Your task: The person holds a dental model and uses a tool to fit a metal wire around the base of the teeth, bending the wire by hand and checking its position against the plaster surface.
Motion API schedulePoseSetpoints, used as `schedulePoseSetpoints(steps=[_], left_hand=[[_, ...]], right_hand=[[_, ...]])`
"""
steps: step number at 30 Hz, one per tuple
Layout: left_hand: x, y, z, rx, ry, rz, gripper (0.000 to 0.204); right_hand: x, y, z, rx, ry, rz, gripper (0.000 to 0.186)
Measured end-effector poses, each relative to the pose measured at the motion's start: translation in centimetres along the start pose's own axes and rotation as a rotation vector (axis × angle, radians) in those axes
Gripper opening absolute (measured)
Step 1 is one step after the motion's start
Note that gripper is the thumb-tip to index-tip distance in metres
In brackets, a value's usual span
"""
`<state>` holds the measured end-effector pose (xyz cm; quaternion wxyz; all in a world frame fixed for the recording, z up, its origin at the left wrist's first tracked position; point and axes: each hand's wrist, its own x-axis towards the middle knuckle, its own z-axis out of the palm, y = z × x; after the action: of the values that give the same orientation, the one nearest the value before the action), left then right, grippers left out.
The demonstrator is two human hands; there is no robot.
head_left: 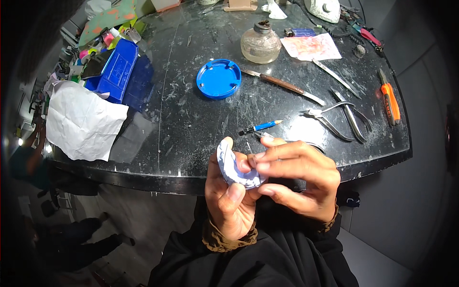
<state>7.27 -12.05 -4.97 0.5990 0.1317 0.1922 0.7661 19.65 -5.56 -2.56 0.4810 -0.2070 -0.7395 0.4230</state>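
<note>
The left hand (228, 210) is holding a pale, curved dental cast (228, 165) just in front of the near edge of the dark bench (177, 124). Its fingers are curling behind the cast, one tip showing over the top, while the thumb is pressing on the lower rim. The right hand (311, 179) is meeting the cast from the other side, its fingers bending close together and the thumb reaching the cast's edge. A thin wire (248, 147) is sticking up beside those fingertips; whether they are pinching it, I cannot tell.

Beyond the hands, a short blue pencil (265, 126) is lying on the bench. Farther back, a round blue lid (219, 80) is sitting left of a knife (282, 85) with a brown handle, and a glass jar (260, 47) is standing behind them. Pliers (314, 113) are lying to the right. Near the right edge, an orange-handled cutter (391, 103) is showing dark printed lettering along its handle. At left, a crumpled white sheet (83, 122) is lying near a blue bin (117, 69).
</note>
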Motion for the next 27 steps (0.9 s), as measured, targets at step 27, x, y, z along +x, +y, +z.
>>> schedulePoseSetpoints(steps=[27], left_hand=[[1.8,7.8,-1.1,1.599,-0.249,0.885,0.033]], right_hand=[[1.0,0.7,0.3,0.029,0.002,0.241,0.006]])
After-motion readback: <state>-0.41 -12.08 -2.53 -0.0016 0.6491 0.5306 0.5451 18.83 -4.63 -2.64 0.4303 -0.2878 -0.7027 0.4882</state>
